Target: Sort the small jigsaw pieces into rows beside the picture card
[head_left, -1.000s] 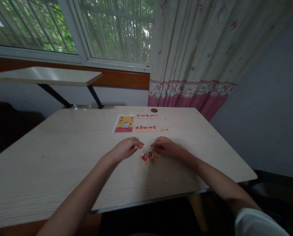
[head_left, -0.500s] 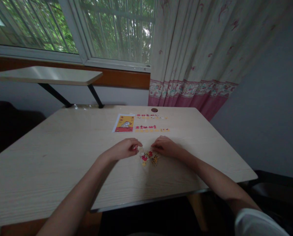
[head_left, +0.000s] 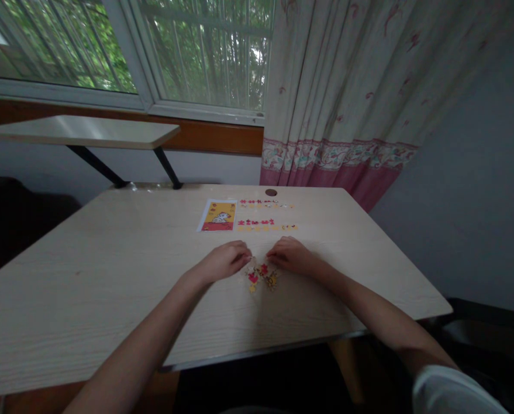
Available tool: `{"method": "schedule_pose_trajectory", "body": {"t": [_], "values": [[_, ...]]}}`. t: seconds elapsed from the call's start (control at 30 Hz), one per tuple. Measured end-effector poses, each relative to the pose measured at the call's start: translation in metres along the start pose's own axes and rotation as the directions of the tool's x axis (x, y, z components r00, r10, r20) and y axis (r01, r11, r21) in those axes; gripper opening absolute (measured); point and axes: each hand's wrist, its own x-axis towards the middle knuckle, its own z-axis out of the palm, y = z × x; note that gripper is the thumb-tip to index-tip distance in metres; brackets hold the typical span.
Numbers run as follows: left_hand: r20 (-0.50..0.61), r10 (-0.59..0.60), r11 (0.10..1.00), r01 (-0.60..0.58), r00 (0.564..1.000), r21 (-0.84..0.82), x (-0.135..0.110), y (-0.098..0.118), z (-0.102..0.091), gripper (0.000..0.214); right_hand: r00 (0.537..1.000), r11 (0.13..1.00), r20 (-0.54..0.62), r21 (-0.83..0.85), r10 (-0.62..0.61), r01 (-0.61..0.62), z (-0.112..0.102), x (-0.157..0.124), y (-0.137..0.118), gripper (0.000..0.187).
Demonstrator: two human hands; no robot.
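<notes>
Hands meet at mid-table, both palm-down. Left hand [head_left: 225, 261] sits just left of a small heap of loose puzzle pieces [head_left: 261, 277]. Its fingers [head_left: 243, 259] are curled and bunched close, tips at the heap's upper left edge. Cannot tell if they pinch a piece, the tips are too small and dim. Right hand [head_left: 290, 256] sits just right of the heap, with fingers [head_left: 273, 259] bent down and close together, tips touching or nearly touching the heap's upper right edge. Cannot tell about a pinch there either. The two hands are near each other but apart, with a narrow gap between the fingertips.

The heap lies flat on the light wood table [head_left: 110, 276], between and slightly nearer than the two hands. Pieces are red, yellow and pale, packed together, some touching.

Farther back on the table lies a yellow-and-red picture card [head_left: 217, 215] with a white animal on it. Just right of it are two rows of pieces, a far row [head_left: 263, 203] and a near row [head_left: 266, 225], laid in lines, well apart from the heap. A round hole [head_left: 271, 192] is in the table near its far edge.

Window [head_left: 205, 52] shows green leaves behind it. Floral curtain [head_left: 347, 86] with pink hem hangs at right. Board shelf [head_left: 80, 132] on black brackets is at left. White sleeve [head_left: 451, 391] shows on the right arm.
</notes>
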Motion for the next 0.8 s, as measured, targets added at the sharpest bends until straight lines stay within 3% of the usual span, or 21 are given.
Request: {"method": "schedule_pose_trajectory", "body": {"t": [0.13, 0.3, 0.4, 0.53, 0.63, 0.8], "values": [[-0.036, -0.06, 0.997, 0.062, 0.998, 0.052, 0.001, 0.0, 0.0, 0.026, 0.999, 0.999, -0.044, -0.05, 0.02, -0.022, 0.001, -0.001, 0.004, 0.015], [-0.146, -0.177, 0.979, 0.188, 0.973, 0.072, -0.001, -0.003, 0.001, 0.023, 0.973, 0.987, -0.186, -0.051, 0.139, -0.151, 0.004, 0.0, 0.009, 0.016], [-0.194, -0.197, 0.98, 0.201, 0.961, 0.002, 0.0, -0.001, 0.003, 0.024, 0.927, 0.955, -0.23, 0.102, 0.295, -0.279, 0.007, 0.004, 0.008, 0.013], [-0.229, -0.172, 0.976, 0.134, 0.958, -0.172, 0.008, 0.012, 0.01, 0.02, 0.831, 0.803, -0.168, 0.415, 0.53, -0.428, 0.01, 0.008, -0.003, 0.017], [-0.255, -0.207, 0.949, 0.132, 0.944, -0.285, 0.014, 0.022, 0.015, 0.018, 0.836, 0.755, -0.142, 0.528, 0.53, -0.388, 0.01, 0.009, -0.012, 0.021], [-0.241, -0.319, 0.885, 0.197, 0.917, -0.422, 0.016, 0.024, 0.018, 0.019, 0.857, 0.781, -0.173, 0.525, 0.486, -0.337, 0.009, 0.007, -0.02, 0.021]]}}
